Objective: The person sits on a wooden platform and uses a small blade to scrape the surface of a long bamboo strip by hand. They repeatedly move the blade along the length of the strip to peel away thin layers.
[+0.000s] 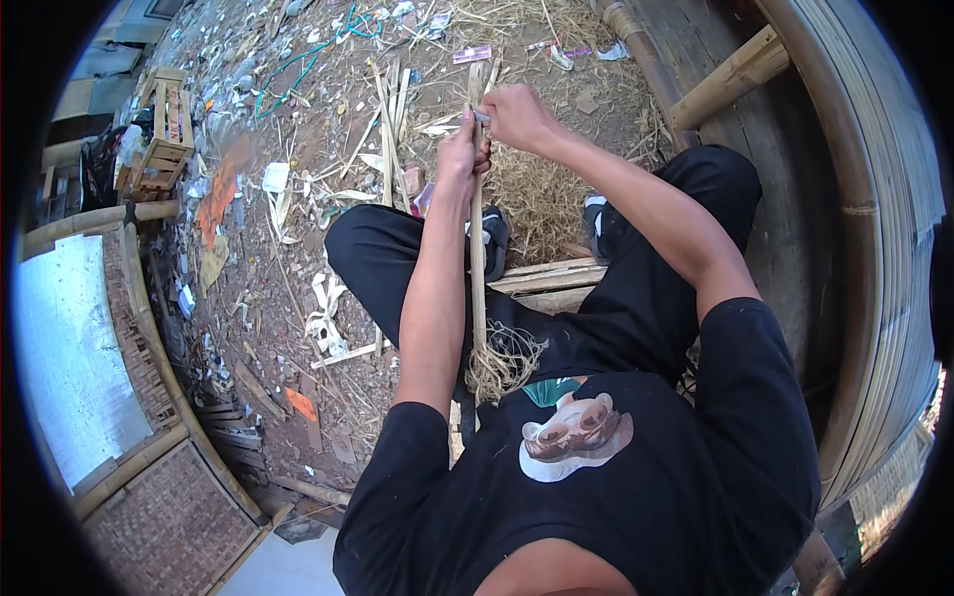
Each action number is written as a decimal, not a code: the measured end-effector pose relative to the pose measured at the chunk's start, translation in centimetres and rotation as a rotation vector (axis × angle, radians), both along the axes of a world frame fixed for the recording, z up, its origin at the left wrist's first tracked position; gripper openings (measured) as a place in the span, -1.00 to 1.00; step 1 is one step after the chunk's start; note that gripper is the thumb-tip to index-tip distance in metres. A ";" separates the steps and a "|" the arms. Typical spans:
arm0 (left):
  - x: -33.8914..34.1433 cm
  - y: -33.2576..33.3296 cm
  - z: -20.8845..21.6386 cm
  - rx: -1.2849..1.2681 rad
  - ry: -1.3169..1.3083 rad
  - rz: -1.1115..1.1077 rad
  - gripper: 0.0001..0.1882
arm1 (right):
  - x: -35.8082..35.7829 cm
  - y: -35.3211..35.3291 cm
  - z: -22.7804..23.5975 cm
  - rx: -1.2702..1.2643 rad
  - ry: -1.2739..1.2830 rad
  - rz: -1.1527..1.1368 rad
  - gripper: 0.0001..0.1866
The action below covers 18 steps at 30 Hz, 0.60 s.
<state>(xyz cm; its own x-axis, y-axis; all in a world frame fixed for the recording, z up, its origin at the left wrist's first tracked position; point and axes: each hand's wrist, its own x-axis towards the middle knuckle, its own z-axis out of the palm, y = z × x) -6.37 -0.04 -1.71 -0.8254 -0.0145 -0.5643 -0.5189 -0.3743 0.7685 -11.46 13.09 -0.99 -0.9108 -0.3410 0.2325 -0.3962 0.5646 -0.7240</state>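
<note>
A long pale bamboo strip [478, 268] runs from my lap out past my knees. A tangle of curled shavings [502, 363] hangs at its near end, against my shirt. My left hand [460, 154] is wrapped round the strip near its far end. Close beside it, my right hand [519, 119] is closed, its fingers right at the strip. A small blue-grey piece [482, 117] shows between the two hands; it is too small to tell whether it is a blade. What my right fingers grip is mostly hidden.
Several loose bamboo strips [390, 129] lie on the littered dirt ground left of my hands. Dry shavings [542, 199] heap between my feet. A wooden crate [164, 134] stands at the far left. Bamboo poles [730, 79] and a plank platform border my right side.
</note>
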 end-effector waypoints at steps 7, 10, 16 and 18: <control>0.2 0.5 0.3 -0.013 -0.011 -0.055 -0.62 | -1.7 0.9 0.1 -0.472 -1.146 -0.029 -0.74; 0.3 0.7 0.0 -0.061 -0.027 -0.043 -0.63 | -1.5 0.4 -0.6 -0.314 -0.993 -0.062 -0.73; 0.0 0.4 -0.4 -0.076 0.003 -0.013 -0.59 | 0.2 -0.6 0.8 0.021 -0.354 -0.111 -0.84; -0.2 0.4 -0.1 -0.083 -0.007 -0.012 -0.58 | 0.3 -0.4 0.5 0.019 -0.207 -0.084 -0.84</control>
<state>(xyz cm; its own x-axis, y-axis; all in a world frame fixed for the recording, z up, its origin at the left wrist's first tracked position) -6.62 0.39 -1.81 -0.8217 -0.0518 -0.5676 -0.5285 -0.3037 0.7927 -11.20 12.74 -0.45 -0.9638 -0.2646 0.0318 -0.1912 0.6033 -0.7743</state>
